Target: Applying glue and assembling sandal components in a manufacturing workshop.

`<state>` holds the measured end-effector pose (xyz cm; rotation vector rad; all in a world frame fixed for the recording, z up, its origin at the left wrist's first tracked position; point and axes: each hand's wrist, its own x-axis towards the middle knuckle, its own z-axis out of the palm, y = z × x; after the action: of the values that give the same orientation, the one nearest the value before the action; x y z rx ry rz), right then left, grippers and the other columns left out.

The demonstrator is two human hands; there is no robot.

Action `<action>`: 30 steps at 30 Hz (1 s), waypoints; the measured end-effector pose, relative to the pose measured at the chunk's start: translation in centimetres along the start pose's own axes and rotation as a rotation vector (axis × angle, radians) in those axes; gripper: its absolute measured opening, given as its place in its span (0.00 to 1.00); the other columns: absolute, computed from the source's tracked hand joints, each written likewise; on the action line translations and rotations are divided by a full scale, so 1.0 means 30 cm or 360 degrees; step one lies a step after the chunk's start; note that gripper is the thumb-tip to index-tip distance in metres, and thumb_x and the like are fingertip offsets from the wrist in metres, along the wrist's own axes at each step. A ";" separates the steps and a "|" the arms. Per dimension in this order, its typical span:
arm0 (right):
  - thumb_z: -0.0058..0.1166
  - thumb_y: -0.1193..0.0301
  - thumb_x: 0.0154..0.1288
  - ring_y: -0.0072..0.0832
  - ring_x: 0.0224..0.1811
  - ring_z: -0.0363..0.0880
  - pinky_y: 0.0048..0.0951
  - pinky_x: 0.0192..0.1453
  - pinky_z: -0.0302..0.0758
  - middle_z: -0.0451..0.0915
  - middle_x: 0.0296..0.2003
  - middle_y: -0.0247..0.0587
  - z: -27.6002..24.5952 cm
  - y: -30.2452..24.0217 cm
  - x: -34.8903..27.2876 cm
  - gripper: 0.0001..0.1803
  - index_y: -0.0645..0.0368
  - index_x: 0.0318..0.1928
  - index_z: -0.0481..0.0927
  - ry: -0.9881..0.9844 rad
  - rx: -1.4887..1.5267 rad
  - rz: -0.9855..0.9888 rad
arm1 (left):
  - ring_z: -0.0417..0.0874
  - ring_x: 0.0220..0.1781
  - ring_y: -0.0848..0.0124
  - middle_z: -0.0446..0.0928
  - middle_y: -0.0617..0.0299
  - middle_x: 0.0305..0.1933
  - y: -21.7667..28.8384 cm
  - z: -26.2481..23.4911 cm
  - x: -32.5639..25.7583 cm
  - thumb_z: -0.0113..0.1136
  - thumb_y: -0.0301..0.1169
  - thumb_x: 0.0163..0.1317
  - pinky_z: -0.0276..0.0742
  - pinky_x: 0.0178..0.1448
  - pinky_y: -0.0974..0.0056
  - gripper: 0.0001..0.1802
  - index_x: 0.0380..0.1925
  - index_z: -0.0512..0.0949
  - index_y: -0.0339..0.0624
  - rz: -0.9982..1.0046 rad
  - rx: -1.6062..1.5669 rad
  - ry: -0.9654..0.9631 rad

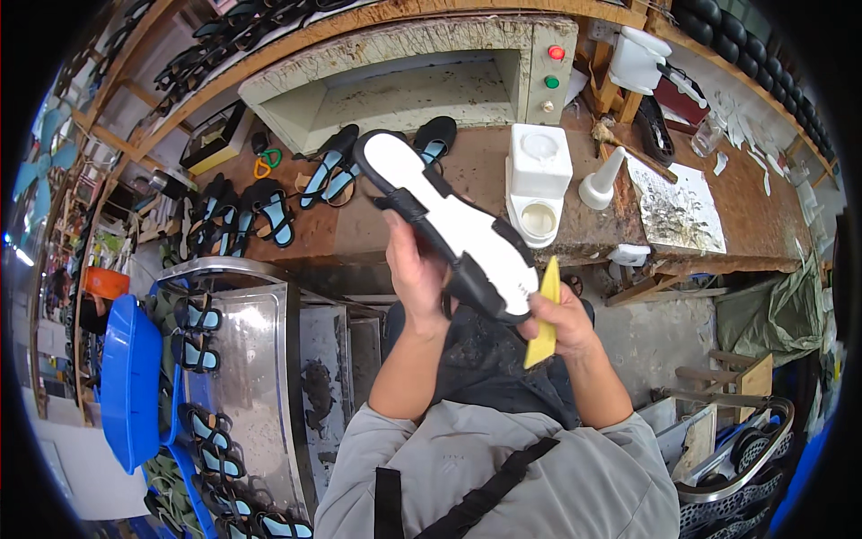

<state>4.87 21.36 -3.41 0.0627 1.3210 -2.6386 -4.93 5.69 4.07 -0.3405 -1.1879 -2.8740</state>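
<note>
My left hand grips a black sandal by its straps, holding it up with its white insole face toward me, toe end pointing up left. My right hand is at the sandal's heel end and holds a flat yellow scraper-like tool, its blade beside the heel edge. Both forearms rise from my grey sleeves at the lower edge.
A brown workbench carries a white dispenser box, a white squeeze bottle, a stained paper sheet and several black-and-blue sandals. A machine with red and green buttons stands behind. Left, a metal rack and blue tub hold more sandals.
</note>
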 end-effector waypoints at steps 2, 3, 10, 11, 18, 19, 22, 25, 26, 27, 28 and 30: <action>0.52 0.69 0.61 0.23 0.16 0.70 0.24 0.20 0.67 0.74 0.19 0.37 0.028 -0.054 -0.016 0.09 0.62 0.36 0.76 -0.0011 0.0389 -0.0009 | 0.77 0.41 0.69 0.77 0.53 0.39 -0.011 -0.126 -0.026 0.37 0.51 0.67 0.70 0.46 0.64 0.31 0.41 0.73 0.28 0.0111 0.0408 -0.0415; 0.53 0.70 0.61 0.22 0.17 0.72 0.23 0.21 0.68 0.75 0.19 0.36 0.022 -0.074 -0.018 0.07 0.61 0.34 0.77 -0.0098 0.0506 0.0007 | 0.76 0.41 0.70 0.77 0.54 0.38 -0.003 -0.197 -0.035 0.42 0.49 0.66 0.70 0.47 0.65 0.29 0.38 0.75 0.27 0.0185 0.0718 -0.0798; 0.54 0.68 0.61 0.22 0.15 0.70 0.22 0.20 0.67 0.74 0.16 0.37 -0.013 -0.045 0.006 0.09 0.61 0.33 0.76 -0.0002 0.0371 0.0247 | 0.80 0.34 0.66 0.79 0.53 0.30 0.076 -0.134 -0.017 0.62 0.31 0.54 0.71 0.41 0.68 0.11 0.30 0.79 0.32 0.0005 0.1183 -0.1429; 0.54 0.66 0.62 0.22 0.14 0.70 0.21 0.19 0.67 0.74 0.16 0.37 -0.013 -0.047 0.014 0.10 0.61 0.33 0.76 0.0124 0.0321 0.0302 | 0.80 0.34 0.66 0.79 0.53 0.30 0.071 -0.147 -0.011 0.62 0.31 0.54 0.71 0.41 0.68 0.11 0.30 0.79 0.32 -0.0014 0.1167 -0.1433; 0.51 0.65 0.64 0.17 0.15 0.72 0.15 0.13 0.66 0.78 0.23 0.38 -0.208 -0.162 0.162 0.13 0.64 0.36 0.78 0.0754 -0.0561 -0.0429 | 0.77 0.29 0.67 0.78 0.56 0.28 0.020 -0.287 0.038 0.60 0.26 0.53 0.70 0.35 0.68 0.08 0.30 0.78 0.32 -0.0191 0.1244 -0.0964; 0.52 0.68 0.63 0.16 0.17 0.73 0.15 0.13 0.66 0.79 0.25 0.37 -0.208 -0.173 0.189 0.10 0.64 0.37 0.78 0.0836 -0.0760 -0.0510 | 0.78 0.31 0.67 0.78 0.56 0.31 0.001 -0.292 0.046 0.60 0.26 0.53 0.71 0.39 0.67 0.08 0.31 0.78 0.31 -0.0305 0.1256 -0.1042; 0.55 0.72 0.61 0.16 0.21 0.73 0.17 0.18 0.67 0.79 0.27 0.36 -0.240 -0.162 0.246 0.08 0.63 0.37 0.80 0.0910 -0.1469 -0.0515 | 0.78 0.36 0.66 0.79 0.56 0.34 -0.076 -0.318 0.083 0.60 0.25 0.53 0.71 0.44 0.67 0.08 0.32 0.78 0.31 -0.0500 0.1203 -0.1168; 0.56 0.73 0.59 0.18 0.23 0.72 0.20 0.23 0.68 0.78 0.26 0.37 -0.289 -0.115 0.273 0.07 0.63 0.36 0.81 0.0815 -0.1676 -0.0675 | 0.78 0.37 0.67 0.79 0.56 0.35 -0.138 -0.346 0.115 0.60 0.24 0.52 0.71 0.45 0.67 0.09 0.34 0.77 0.31 -0.0587 0.1127 -0.1229; 0.57 0.75 0.57 0.19 0.22 0.72 0.22 0.27 0.68 0.77 0.25 0.38 -0.293 -0.104 0.281 0.06 0.63 0.36 0.81 0.0824 -0.1460 -0.0579 | 0.78 0.37 0.67 0.78 0.55 0.34 -0.155 -0.356 0.126 0.60 0.24 0.52 0.71 0.45 0.67 0.10 0.34 0.77 0.31 -0.0672 0.1058 -0.1200; 0.57 0.75 0.57 0.19 0.22 0.72 0.22 0.27 0.68 0.77 0.25 0.38 -0.292 -0.103 0.292 0.06 0.63 0.36 0.81 0.0826 -0.1459 -0.0558 | 0.78 0.37 0.67 0.78 0.55 0.34 -0.169 -0.366 0.131 0.60 0.24 0.52 0.71 0.45 0.67 0.10 0.34 0.77 0.31 -0.0758 0.0993 -0.1166; 0.57 0.75 0.57 0.19 0.22 0.72 0.22 0.26 0.68 0.77 0.25 0.38 -0.284 -0.110 0.301 0.06 0.64 0.35 0.81 0.0795 -0.1629 -0.0634 | 0.78 0.37 0.67 0.78 0.55 0.34 -0.178 -0.374 0.139 0.60 0.24 0.52 0.71 0.45 0.67 0.10 0.34 0.77 0.31 -0.0774 0.0987 -0.1158; 0.57 0.76 0.57 0.19 0.23 0.72 0.22 0.26 0.68 0.77 0.25 0.37 -0.285 -0.114 0.309 0.06 0.64 0.35 0.81 0.0759 -0.1802 -0.0700 | 0.78 0.37 0.67 0.78 0.55 0.34 -0.187 -0.382 0.159 0.60 0.24 0.51 0.71 0.45 0.68 0.11 0.35 0.77 0.31 -0.0783 0.0983 -0.1228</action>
<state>-5.28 28.78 -6.97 0.2632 3.0547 -1.7550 -12.36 2.01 -6.75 -1.3516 -2.4762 -2.5237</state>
